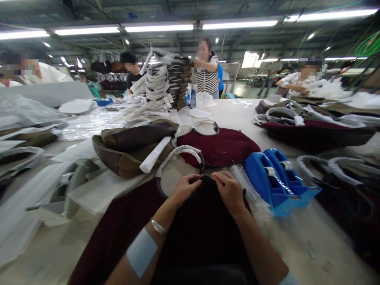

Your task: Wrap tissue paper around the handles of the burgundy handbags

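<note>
A dark maroon handbag (pixel 133 213) lies before me, its curved handle (pixel 175 152) standing up in white wrapping. My left hand (pixel 187 189) is closed, thumb and fingers pinched together at the bag's top edge beside the foot of the handle. Opposite it, my right hand (pixel 230 192) pinches too, its fingertips just right of a small metal fitting (pixel 203 174). Whatever lies between the fingertips is too small to make out. A second maroon handbag (pixel 219 146) lies flat just beyond my hands.
A blue tape dispenser (pixel 279 182) stands to the right, beside a bundle of clear plastic strands (pixel 255 198). On the left are a grey tape dispenser (pixel 67 194) and an olive and brown bag (pixel 133 144). Stacked bags (pixel 179 83) rise behind; several people work around the table.
</note>
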### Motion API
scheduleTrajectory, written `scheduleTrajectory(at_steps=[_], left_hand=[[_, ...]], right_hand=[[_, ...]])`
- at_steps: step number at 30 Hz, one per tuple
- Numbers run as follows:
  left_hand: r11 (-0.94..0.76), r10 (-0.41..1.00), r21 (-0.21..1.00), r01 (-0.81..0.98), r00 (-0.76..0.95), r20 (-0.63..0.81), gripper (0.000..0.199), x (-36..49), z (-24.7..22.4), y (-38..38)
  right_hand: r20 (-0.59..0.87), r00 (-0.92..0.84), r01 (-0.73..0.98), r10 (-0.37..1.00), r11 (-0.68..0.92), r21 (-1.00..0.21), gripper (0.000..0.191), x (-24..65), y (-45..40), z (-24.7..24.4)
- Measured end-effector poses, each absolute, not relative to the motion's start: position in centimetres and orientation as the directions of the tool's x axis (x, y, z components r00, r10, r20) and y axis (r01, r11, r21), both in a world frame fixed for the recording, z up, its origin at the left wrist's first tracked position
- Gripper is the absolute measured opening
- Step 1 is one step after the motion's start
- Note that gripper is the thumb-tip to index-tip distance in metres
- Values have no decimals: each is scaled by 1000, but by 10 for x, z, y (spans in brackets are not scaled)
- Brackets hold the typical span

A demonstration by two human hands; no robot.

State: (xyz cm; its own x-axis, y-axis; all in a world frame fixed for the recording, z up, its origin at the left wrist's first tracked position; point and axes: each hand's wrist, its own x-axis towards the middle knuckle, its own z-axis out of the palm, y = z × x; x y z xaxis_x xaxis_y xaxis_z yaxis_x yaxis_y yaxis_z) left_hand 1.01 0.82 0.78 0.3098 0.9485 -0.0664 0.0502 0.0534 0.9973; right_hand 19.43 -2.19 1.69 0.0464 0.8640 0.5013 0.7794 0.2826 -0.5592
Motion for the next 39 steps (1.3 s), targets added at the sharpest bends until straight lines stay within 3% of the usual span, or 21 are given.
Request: scheduleTrajectory(at_steps=[11,20,25,29,32,36,39], left_hand=[[15,949,996,84,311,-40,33,11,6,8],[-210,944,958,196,294,147,24,15,0,10],[-387,917,849,361,249,312,23,18,6,5],[-435,895,724,536,172,411,17,17,14,1],[-420,897,733,535,125,423,15,16,20,-2],[-383,923,851,359,123,364,16,17,24,-4],[-331,942,915,229,138,306,22,20,26,-6]], right_hand=[[487,10,796,873,288,-533,24,189,-22,18],[510,-8,789,860,319,-526,23,177,-17,17],[520,-30,830,854,311,-462,23,178,-18,19],[512,42,883,858,208,-420,20,179,-23,22],[445,133,822,885,152,-548,22,181,-26,24],[312,90,496,946,229,-837,27,182,-25,21],[237,42,299,971,214,-930,30,181,-23,18]])
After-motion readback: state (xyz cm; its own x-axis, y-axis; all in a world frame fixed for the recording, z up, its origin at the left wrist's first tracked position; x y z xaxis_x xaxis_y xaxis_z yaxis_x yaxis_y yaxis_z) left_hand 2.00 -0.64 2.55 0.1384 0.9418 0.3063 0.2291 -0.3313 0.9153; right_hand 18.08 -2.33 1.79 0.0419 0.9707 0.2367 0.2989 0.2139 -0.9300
